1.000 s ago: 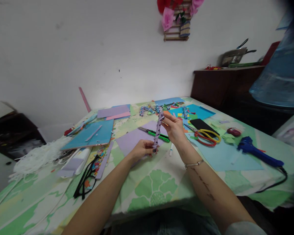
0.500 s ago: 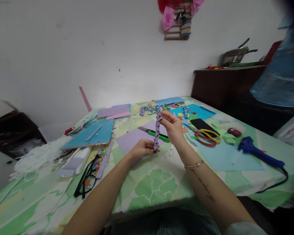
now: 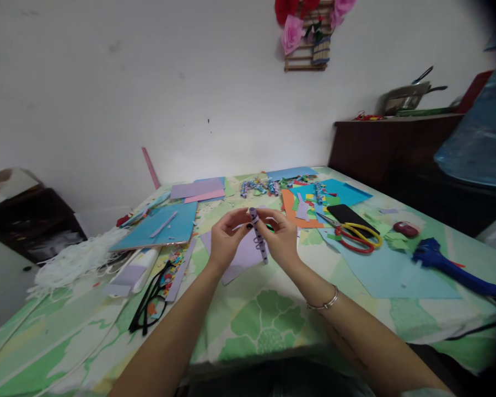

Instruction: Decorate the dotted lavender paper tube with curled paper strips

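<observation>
A thin lilac paper tube with dark spots and a curled paper strip on it is held up in front of me. My left hand pinches it near its upper end from the left. On the other side, the fingers of my right hand close on the same upper part. The tube's lower end hangs free over a lilac paper sheet lying on the table. Behind my right hand a bit of the green utility knife shows; the rest is hidden.
To the right lie scissors, a black phone, light blue paper and a blue glue gun with its cord. Glasses, a blue sheet and white yarn are on the left. Decorated paper tubes lie at the back.
The tube has turned so its upper end leans left and toward me. My left hand has moved from its lower end to the upper end, beside my right hand. The view has shifted slightly.
</observation>
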`<state>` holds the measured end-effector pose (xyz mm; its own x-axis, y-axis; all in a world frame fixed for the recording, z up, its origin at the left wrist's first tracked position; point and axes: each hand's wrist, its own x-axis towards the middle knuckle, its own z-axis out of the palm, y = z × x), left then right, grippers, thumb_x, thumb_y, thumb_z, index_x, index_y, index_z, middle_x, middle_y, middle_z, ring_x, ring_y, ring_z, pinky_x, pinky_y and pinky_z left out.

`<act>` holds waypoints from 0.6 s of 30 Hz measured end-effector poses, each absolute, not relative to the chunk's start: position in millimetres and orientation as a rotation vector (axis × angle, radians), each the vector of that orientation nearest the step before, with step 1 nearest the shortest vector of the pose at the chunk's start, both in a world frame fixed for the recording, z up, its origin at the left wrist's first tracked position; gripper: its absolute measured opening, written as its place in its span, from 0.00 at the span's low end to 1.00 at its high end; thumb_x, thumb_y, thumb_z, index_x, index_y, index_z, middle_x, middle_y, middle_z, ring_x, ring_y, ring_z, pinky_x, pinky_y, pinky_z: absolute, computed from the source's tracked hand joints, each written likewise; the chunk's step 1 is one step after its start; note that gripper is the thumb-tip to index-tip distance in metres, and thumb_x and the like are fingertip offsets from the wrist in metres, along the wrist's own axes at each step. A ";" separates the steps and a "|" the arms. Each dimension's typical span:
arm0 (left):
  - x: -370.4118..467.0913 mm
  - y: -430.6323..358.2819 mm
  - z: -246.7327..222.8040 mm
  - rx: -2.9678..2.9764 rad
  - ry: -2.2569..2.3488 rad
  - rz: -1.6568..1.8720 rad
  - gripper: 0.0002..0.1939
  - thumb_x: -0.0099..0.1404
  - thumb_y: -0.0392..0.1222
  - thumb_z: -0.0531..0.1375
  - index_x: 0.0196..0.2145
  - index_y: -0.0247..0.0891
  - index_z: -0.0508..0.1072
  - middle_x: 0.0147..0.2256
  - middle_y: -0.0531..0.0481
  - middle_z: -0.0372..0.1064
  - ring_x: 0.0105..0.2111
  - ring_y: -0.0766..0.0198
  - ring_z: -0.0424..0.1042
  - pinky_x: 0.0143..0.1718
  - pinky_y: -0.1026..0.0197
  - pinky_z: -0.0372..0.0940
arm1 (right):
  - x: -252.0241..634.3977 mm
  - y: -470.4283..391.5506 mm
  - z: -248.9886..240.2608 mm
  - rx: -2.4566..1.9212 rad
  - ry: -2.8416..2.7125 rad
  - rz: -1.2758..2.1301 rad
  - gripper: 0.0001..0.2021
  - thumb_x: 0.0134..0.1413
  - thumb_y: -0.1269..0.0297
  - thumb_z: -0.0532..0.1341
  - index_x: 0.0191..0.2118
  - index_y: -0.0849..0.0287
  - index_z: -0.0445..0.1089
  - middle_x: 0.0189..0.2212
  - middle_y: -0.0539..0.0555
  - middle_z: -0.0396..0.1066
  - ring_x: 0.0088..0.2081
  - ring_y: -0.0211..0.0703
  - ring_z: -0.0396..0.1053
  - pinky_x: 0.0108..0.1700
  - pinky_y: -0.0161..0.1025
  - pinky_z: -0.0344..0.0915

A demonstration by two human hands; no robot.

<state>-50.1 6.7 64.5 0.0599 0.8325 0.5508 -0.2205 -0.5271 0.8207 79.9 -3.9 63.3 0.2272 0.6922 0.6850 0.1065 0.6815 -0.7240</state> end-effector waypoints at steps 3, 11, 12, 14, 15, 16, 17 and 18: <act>-46.7 1.5 66.7 1.461 0.672 1.656 0.13 0.51 0.36 0.68 0.36 0.38 0.77 0.36 0.48 0.76 0.37 0.63 0.75 0.40 0.63 0.69 | 72.9 -13.8 62.4 -0.778 -1.408 0.223 0.08 0.51 0.69 0.60 0.38 0.55 0.74 0.30 0.52 0.73 0.33 0.41 0.69 0.38 0.40 0.68; -53.8 7.5 66.6 1.332 0.617 1.516 0.12 0.50 0.40 0.68 0.35 0.38 0.79 0.34 0.47 0.77 0.33 0.62 0.76 0.38 0.60 0.71 | 69.6 -20.0 63.4 -0.753 -1.456 0.054 0.12 0.53 0.71 0.58 0.43 0.55 0.74 0.34 0.55 0.73 0.37 0.42 0.69 0.40 0.42 0.68; -54.8 8.9 66.3 1.323 0.614 1.503 0.12 0.51 0.40 0.68 0.35 0.38 0.79 0.34 0.47 0.77 0.33 0.61 0.76 0.38 0.59 0.71 | 69.4 -19.9 63.7 -0.752 -1.462 0.063 0.12 0.53 0.71 0.58 0.43 0.55 0.73 0.35 0.55 0.73 0.36 0.42 0.69 0.40 0.42 0.69; -56.8 11.9 65.4 1.319 0.610 1.489 0.12 0.51 0.40 0.68 0.36 0.37 0.79 0.35 0.46 0.77 0.34 0.60 0.76 0.39 0.58 0.71 | 70.0 -20.0 65.7 -0.747 -1.470 0.085 0.13 0.53 0.71 0.57 0.44 0.54 0.73 0.36 0.55 0.73 0.36 0.41 0.70 0.40 0.42 0.69; -57.8 13.3 64.9 1.317 0.605 1.487 0.12 0.51 0.40 0.68 0.36 0.37 0.79 0.34 0.46 0.77 0.34 0.60 0.76 0.39 0.57 0.71 | 71.3 -20.6 67.3 -0.745 -1.470 0.090 0.13 0.53 0.70 0.57 0.44 0.54 0.73 0.37 0.55 0.73 0.36 0.41 0.70 0.40 0.42 0.70; -58.7 14.5 64.4 1.317 0.598 1.482 0.11 0.52 0.40 0.67 0.35 0.37 0.79 0.34 0.46 0.77 0.34 0.60 0.76 0.40 0.57 0.71 | 73.8 -21.8 69.4 -0.745 -1.470 0.088 0.13 0.54 0.70 0.57 0.44 0.55 0.73 0.37 0.56 0.73 0.37 0.42 0.71 0.40 0.42 0.70; -59.6 15.7 64.0 1.317 0.585 1.474 0.10 0.53 0.40 0.67 0.35 0.37 0.79 0.34 0.46 0.77 0.34 0.60 0.76 0.40 0.56 0.70 | 77.7 -23.7 71.8 -0.751 -1.470 0.083 0.13 0.54 0.71 0.57 0.44 0.56 0.73 0.38 0.56 0.73 0.37 0.42 0.71 0.41 0.42 0.70; -60.4 16.6 63.8 1.316 0.569 1.465 0.10 0.54 0.40 0.66 0.35 0.36 0.79 0.34 0.46 0.77 0.34 0.60 0.76 0.40 0.55 0.70 | 83.3 -26.5 74.1 -0.765 -1.468 0.073 0.13 0.54 0.71 0.57 0.44 0.56 0.73 0.38 0.56 0.74 0.38 0.43 0.71 0.41 0.43 0.69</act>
